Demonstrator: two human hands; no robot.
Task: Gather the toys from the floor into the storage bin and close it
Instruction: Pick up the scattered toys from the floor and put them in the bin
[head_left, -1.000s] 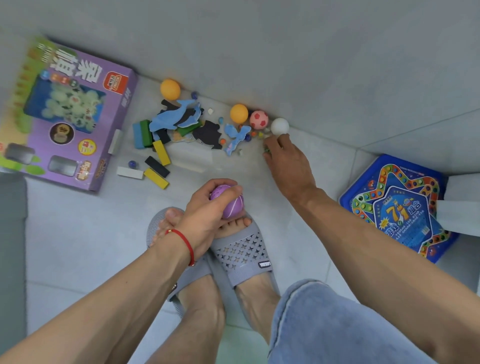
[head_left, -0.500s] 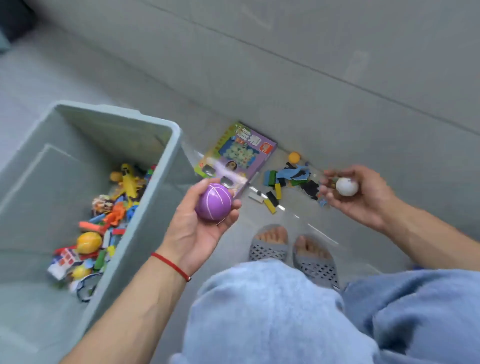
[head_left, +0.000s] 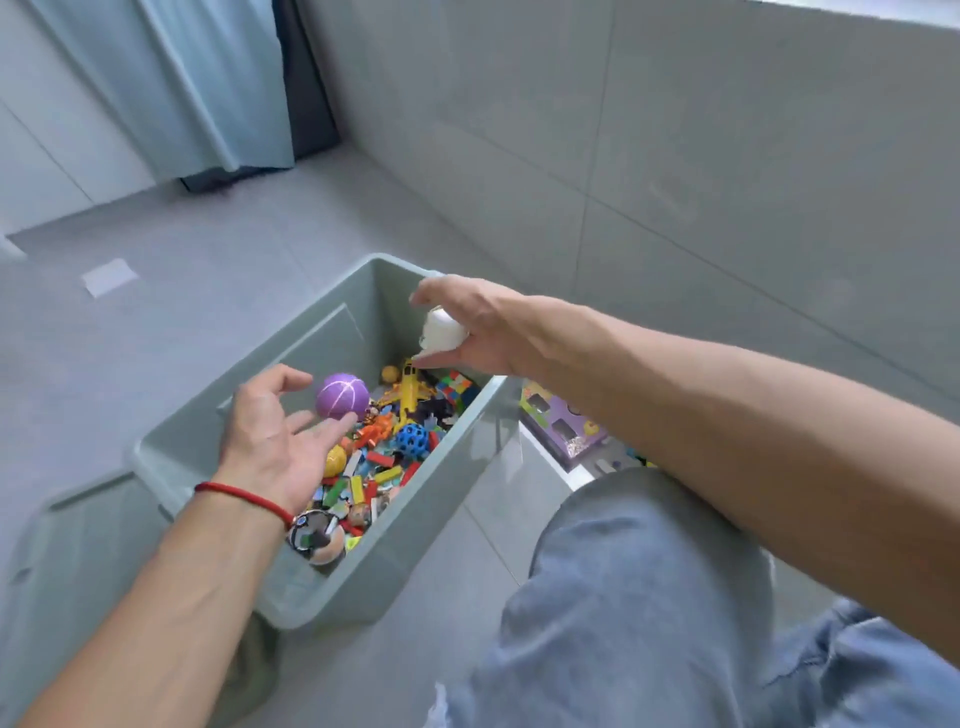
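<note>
Left hand: the left hand (head_left: 270, 441) hangs over the near half of the bin with fingers spread and loose, holding nothing; a red cord bracelet (head_left: 244, 496) circles the wrist.
Purple ball: the small purple rubber ball with pale seam lines (head_left: 342, 396) sits just off the left fingertips, apparently in the air above the toy heap (whether a finger touches it is hard to tell through the blur).
Right hand: the right hand (head_left: 480, 332) reaches across the bin's far end, palm down, thumb and fingers curled round the small white plastic ball (head_left: 441, 330).
Bin: the pale green-grey plastic storage bin (head_left: 395, 545) stands open on the grey tiled floor, its bottom covered with small bright toys (head_left: 387, 452), among them a blue holed ball (head_left: 412, 438).
Lid: a matching green-grey slab (head_left: 67, 540) lies against the bin's near-left side, probably the lid.
Left on floor: a purple cardboard game box (head_left: 563, 426) shows beyond the bin's right wall, under the right forearm.
Doing it well: I would let the white ball go low and over the middle of the heap, not near the rim, since a light ball may bounce off hard blocks and out again.
Progress: the bin is partly filled, and closing it is, I judge, some way off.
</note>
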